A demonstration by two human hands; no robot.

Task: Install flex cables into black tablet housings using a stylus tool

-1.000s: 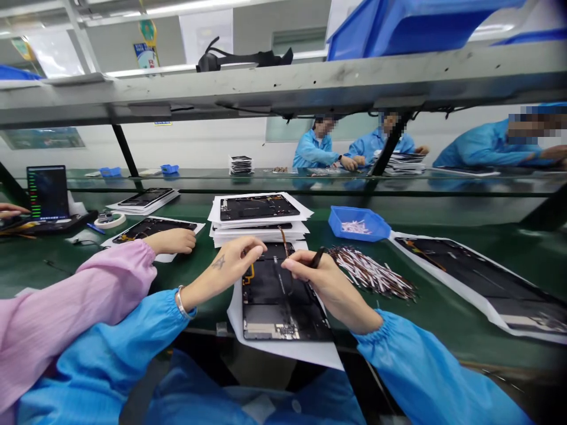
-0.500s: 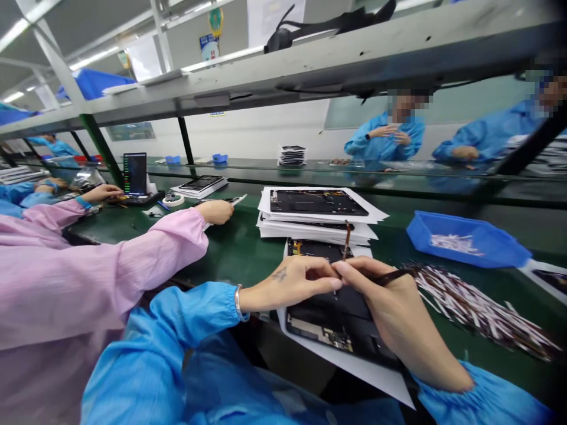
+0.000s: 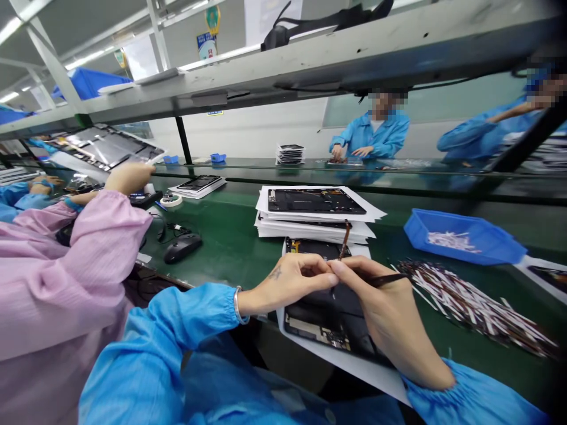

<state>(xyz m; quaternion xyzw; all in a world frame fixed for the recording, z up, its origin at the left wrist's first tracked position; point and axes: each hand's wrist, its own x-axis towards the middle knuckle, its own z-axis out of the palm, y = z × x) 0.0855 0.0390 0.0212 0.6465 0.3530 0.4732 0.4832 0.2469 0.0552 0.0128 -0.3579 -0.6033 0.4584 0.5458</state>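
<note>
Fingertips (image 3: 333,267) of both hands meet just above a dark tablet back housing (image 3: 325,316), which lies on a white paper sheet low in the middle of the frame. The left hand (image 3: 283,283) has its fingers curled closed, though whether they pinch anything is hidden. The right hand (image 3: 384,310) grips a slim black tool (image 3: 385,280) between thumb and fingers, its tip hidden behind the fingers. A thin brown flex strip (image 3: 344,241) stands up from the housing just beyond the left hand's knuckles, its lower end hidden.

For close work like this, a short grip on the tool and wrists kept low and steady would likely give the best control, with only light pressure near the thin strip.

A silver bangle (image 3: 237,306) circles the left wrist, and blue elasticated cuffs close both sleeves. Beyond the hands, a stack of tablet housings (image 3: 315,202) rests on white sheets. To the right are a loose pile of brown-and-white flex strips (image 3: 476,307) and a blue plastic tray (image 3: 463,236) holding more strips.

Along the left of the frame, a co-worker's pink sleeve (image 3: 66,277) leads to a hand (image 3: 128,178) raising a tablet panel (image 3: 106,146) at upper left. A black computer mouse (image 3: 182,248) lies on the green bench mat (image 3: 221,248) nearby.
</note>
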